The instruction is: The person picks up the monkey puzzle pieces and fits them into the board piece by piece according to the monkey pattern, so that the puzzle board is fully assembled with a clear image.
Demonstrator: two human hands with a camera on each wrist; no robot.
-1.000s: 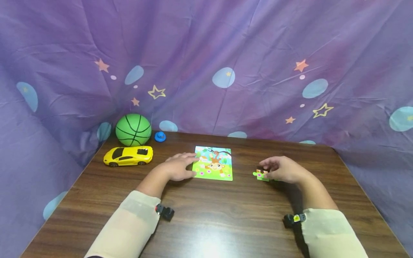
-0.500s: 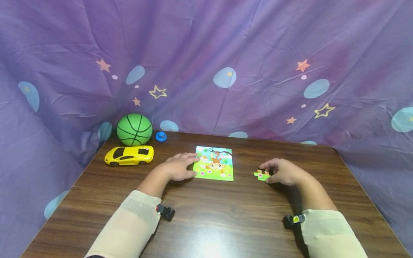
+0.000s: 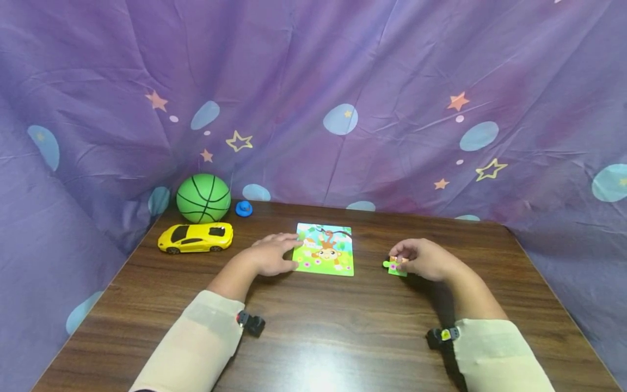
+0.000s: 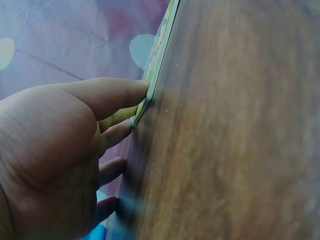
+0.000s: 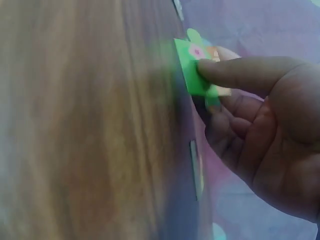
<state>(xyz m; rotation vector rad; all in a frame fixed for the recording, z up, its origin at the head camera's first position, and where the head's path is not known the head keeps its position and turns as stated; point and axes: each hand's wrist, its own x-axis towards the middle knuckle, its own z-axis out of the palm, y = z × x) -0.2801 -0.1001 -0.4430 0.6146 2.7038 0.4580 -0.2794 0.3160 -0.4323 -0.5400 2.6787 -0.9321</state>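
Note:
A square puzzle board point(image 3: 323, 256) with a monkey picture lies flat near the middle of the table. My left hand point(image 3: 270, 256) rests at the board's left side; its fairly straight fingers and thumb touch the edge. Between thumb and fingers, my right hand point(image 3: 427, 260) pinches a green jigsaw piece point(image 3: 395, 268) with a pink flower, to the right of the board. The right wrist view shows the same piece tilted, with the thumb across its face. Behind that hand, a thin flat piece point(image 5: 196, 170) lies on the table, its picture barely visible.
At the back left stand a green ball point(image 3: 203, 198) with black lines, a yellow toy car point(image 3: 196, 238) and a small blue rubber duck point(image 3: 244, 208). A purple curtain point(image 3: 294, 81) hangs along the far edge of the brown wooden table point(image 3: 333, 326).
The right hand has firmed its pinch on the jigsaw piece, which has shifted and tilted slightly. The left hand and the board have stayed in place.

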